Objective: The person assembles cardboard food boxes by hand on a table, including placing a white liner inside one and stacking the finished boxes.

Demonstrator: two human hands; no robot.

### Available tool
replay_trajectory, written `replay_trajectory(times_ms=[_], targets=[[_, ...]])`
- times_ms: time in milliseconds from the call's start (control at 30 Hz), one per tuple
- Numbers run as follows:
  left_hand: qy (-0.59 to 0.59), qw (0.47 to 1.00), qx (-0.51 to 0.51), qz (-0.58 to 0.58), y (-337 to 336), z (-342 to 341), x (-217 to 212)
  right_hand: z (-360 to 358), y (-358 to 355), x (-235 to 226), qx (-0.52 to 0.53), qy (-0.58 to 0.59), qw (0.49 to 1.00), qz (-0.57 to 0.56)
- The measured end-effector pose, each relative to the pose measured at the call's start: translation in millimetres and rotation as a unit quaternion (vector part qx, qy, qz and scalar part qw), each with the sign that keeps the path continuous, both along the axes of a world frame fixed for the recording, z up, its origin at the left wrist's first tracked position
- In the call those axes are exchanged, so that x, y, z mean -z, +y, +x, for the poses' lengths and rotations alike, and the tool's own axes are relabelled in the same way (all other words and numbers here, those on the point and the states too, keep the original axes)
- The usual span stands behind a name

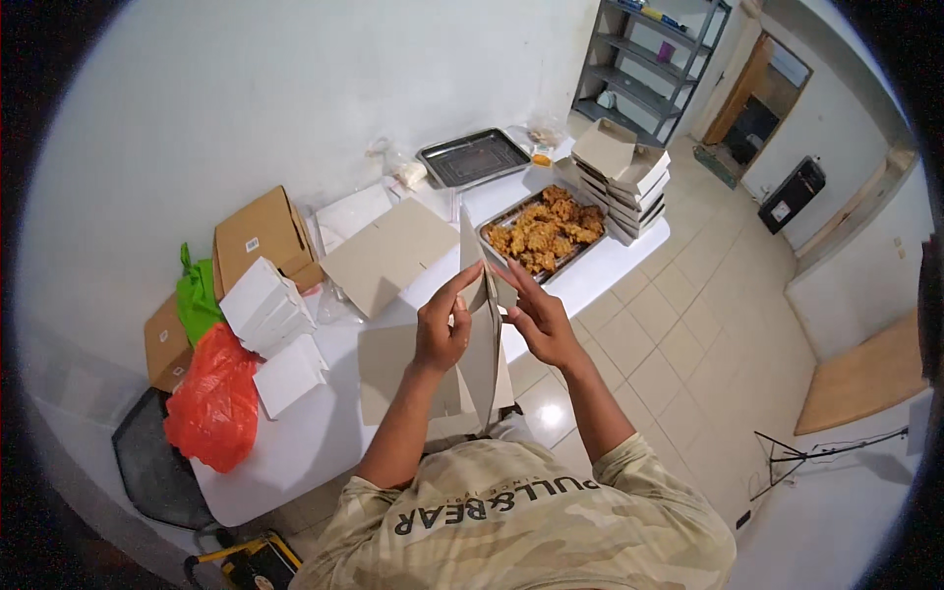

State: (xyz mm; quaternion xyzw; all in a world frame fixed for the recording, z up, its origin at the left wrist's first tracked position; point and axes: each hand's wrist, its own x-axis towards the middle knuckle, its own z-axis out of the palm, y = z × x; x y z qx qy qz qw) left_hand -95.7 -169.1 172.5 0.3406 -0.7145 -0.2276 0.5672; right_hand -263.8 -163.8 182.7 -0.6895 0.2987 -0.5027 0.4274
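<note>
Upright between my two hands stands a thin cardboard box blank (479,364), grey-brown, its edges pointing up and toward me. My left hand (444,323) presses its left side with bent fingers. On the other side, my right hand (539,320) has its fingertips against the upper flaps. One flat cardboard sheet (391,254) lies on the white table beyond my left hand, and another sheet (393,369) lies under my left forearm. Past my hands is a metal tray (486,236) of fried chicken pieces (546,231).
Open cardboard boxes (619,182) are stacked at the table's far right corner. A black tray (474,157) lies against the wall. To the left are folded white boxes (267,310), a brown carton (261,236), a red plastic bag (213,398) and a green bag (197,292).
</note>
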Motion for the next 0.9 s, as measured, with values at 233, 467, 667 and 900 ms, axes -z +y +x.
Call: replay_trajectory(times_ms=[233,467,667,900], targets=[[-0.002,0.991,-0.133,-0.019,-1.7,-30.2,2.7,-16.4,-14.8,-4.5,-0.020,0.020,0.999,-0.024],[-0.025,0.988,-0.139,0.070,-4.9,-63.8,-11.0,-41.3,-41.5,1.5,0.019,-0.020,1.000,-0.003],[-0.123,0.969,-0.206,0.053,-6.0,-71.5,-6.3,-55.1,-53.7,2.1,0.006,-0.010,1.000,0.008],[-0.075,0.938,-0.300,0.154,-0.3,-113.9,16.6,-79.6,-63.1,34.8,0.038,0.034,0.999,0.009]])
